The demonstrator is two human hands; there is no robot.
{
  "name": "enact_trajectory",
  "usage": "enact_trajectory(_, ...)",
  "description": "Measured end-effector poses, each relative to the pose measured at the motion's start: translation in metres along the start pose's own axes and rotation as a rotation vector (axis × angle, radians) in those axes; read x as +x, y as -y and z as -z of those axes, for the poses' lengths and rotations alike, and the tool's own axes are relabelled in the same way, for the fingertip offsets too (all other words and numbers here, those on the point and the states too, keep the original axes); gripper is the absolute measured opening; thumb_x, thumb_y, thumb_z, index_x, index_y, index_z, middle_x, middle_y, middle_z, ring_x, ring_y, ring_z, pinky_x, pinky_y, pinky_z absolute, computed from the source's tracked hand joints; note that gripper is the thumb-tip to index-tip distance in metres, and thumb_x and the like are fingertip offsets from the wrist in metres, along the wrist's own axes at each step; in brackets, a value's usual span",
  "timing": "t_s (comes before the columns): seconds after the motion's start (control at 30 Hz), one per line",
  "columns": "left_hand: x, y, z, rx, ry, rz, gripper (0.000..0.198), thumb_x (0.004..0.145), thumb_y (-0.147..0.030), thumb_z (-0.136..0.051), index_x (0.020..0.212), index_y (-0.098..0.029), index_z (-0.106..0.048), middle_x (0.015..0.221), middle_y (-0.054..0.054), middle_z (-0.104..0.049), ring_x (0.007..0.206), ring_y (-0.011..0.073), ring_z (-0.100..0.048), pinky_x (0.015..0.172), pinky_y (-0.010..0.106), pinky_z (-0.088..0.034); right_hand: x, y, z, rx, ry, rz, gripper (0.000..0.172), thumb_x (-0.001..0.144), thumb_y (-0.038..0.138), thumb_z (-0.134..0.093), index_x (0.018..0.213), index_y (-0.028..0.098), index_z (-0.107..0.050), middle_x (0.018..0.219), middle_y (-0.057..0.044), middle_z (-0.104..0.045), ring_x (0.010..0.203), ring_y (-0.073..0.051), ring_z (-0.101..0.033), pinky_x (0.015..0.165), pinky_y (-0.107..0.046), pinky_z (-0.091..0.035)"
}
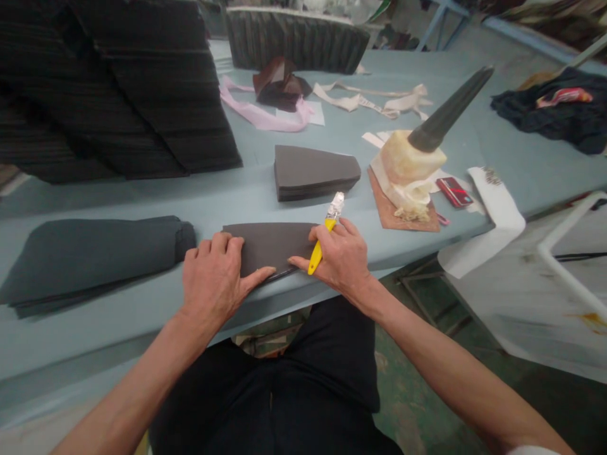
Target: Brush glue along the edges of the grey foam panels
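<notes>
A dark grey tapered panel [275, 243] lies at the table's front edge, with dark layers showing along its near side. My left hand [215, 272] grips its left part, fingers curled over the top and thumb along the near edge. At the panel's right end, my right hand [344, 256] touches it with the thumb stretched along the near edge. That same hand holds a yellow-handled brush [317, 253] whose tip is crusted white and points away from me. Just behind lies a neat stack of similar dark grey panels [315, 170].
Folded dark green-grey pieces [95, 259] lie at left, before tall black stacks [118, 95]. To the right, a pale glue-caked container [408, 158] holds a dark tapered shaft [450, 110]. Near it is a red box [454, 191]. Fabric strips [265, 117] lie behind.
</notes>
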State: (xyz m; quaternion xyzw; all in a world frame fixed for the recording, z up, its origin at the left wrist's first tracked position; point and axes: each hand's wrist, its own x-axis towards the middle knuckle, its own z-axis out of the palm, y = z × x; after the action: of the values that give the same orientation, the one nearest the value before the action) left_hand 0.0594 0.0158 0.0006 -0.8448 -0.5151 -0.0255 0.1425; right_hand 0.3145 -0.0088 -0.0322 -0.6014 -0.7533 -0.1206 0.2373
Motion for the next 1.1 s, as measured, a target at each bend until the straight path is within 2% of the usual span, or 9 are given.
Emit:
enact_trajectory(0.17,-0.005,0.0,-0.005,-0.044,-0.057,0.011,0.07,0.098,-0.078,-0.054,0.125,-0.014,-0.065,0.119,0.022,-0.072,0.1,0.0392,-0.066,0.08,0.047,-0.046,-0.008,0.004,-0.005,-0.009,-0.011,-0.023,0.052,0.096,0.075,-0.064,0.097,0.023,-0.066,0.089,-0.008,-0.078,0.086,-0.029,-0.069,0.107,-0.046,-0.047)
enact_trajectory(0.33,-0.004,0.002,-0.004,-0.072,-0.023,-0.015,0.071,0.099,-0.074,-0.054,0.131,-0.012,-0.064,0.123,0.025,-0.07,0.109,0.0443,-0.063,0.089,0.054,-0.048,-0.01,0.004,-0.007,0.007,0.024,-0.049,0.052,0.095,0.076,-0.065,0.097,0.024,-0.064,0.092,-0.008,-0.079,0.088,-0.029,-0.07,0.111,-0.047,-0.045)
enact_trajectory(0.47,0.0,0.003,-0.002,-0.115,-0.032,-0.076,0.063,0.099,-0.066,-0.061,0.138,-0.016,-0.062,0.131,0.023,-0.067,0.116,0.0445,-0.061,0.094,0.056,-0.048,-0.007,0.005,-0.004,0.009,0.039,-0.065,0.054,0.096,0.077,-0.064,0.098,0.023,-0.065,0.091,-0.009,-0.078,0.088,-0.029,-0.07,0.111,-0.047,-0.045)
enact_trajectory(0.53,0.005,0.005,-0.002,-0.152,-0.034,-0.158,0.055,0.1,-0.058,-0.065,0.138,-0.018,-0.062,0.137,0.022,-0.066,0.121,0.0439,-0.06,0.098,0.056,-0.048,-0.005,0.006,-0.002,0.003,0.058,-0.066,0.055,0.096,0.077,-0.063,0.099,0.022,-0.066,0.09,-0.009,-0.078,0.087,-0.029,-0.07,0.11,-0.046,-0.045)
enact_trajectory(0.6,0.012,0.007,-0.004,-0.197,-0.024,-0.298,0.045,0.103,-0.048,-0.064,0.137,-0.018,-0.064,0.141,0.02,-0.066,0.121,0.0416,-0.061,0.099,0.055,-0.049,-0.004,0.006,-0.001,-0.004,0.079,-0.063,0.056,0.095,0.078,-0.063,0.098,0.022,-0.066,0.09,-0.009,-0.078,0.086,-0.029,-0.07,0.109,-0.045,-0.045)
enact_trajectory(0.73,0.024,0.012,-0.012,-0.283,-0.017,-0.598,0.032,0.109,-0.035,-0.051,0.129,-0.018,-0.069,0.14,0.017,-0.069,0.112,0.034,-0.065,0.093,0.049,-0.054,-0.003,0.006,-0.001,-0.024,0.086,-0.053,0.059,0.095,0.081,-0.061,0.095,0.022,-0.065,0.089,-0.009,-0.079,0.084,-0.028,-0.071,0.106,-0.043,-0.046)
enact_trajectory(0.83,0.029,0.014,-0.018,-0.29,-0.059,-0.673,0.033,0.111,-0.034,-0.047,0.129,-0.018,-0.07,0.137,0.016,-0.071,0.108,0.0317,-0.066,0.092,0.048,-0.054,-0.006,0.006,-0.003,-0.037,0.061,-0.04,0.06,0.096,0.082,-0.058,0.096,0.022,-0.066,0.088,-0.008,-0.079,0.084,-0.027,-0.073,0.106,-0.042,-0.047)
enact_trajectory(0.97,0.031,0.019,-0.027,-0.368,-0.067,-0.665,0.037,0.112,-0.039,-0.044,0.134,-0.021,-0.068,0.138,0.013,-0.071,0.109,0.0315,-0.065,0.089,0.048,-0.053,-0.007,0.0,-0.002,-0.027,0.041,-0.004,0.055,0.098,0.077,-0.06,0.096,0.022,-0.066,0.09,-0.008,-0.081,0.085,-0.027,-0.074,0.11,-0.042,-0.047)
enact_trajectory(1.1,0.032,0.024,-0.035,-0.518,-0.036,-0.638,0.045,0.113,-0.049,-0.039,0.137,-0.021,-0.065,0.141,0.014,-0.069,0.115,0.0313,-0.065,0.094,0.049,-0.052,-0.006,-0.001,0.003,0.008,0.004,0.034,0.044,0.099,0.067,-0.067,0.098,0.023,-0.065,0.106,-0.012,-0.084,0.088,-0.029,-0.074,0.101,-0.043,-0.051)
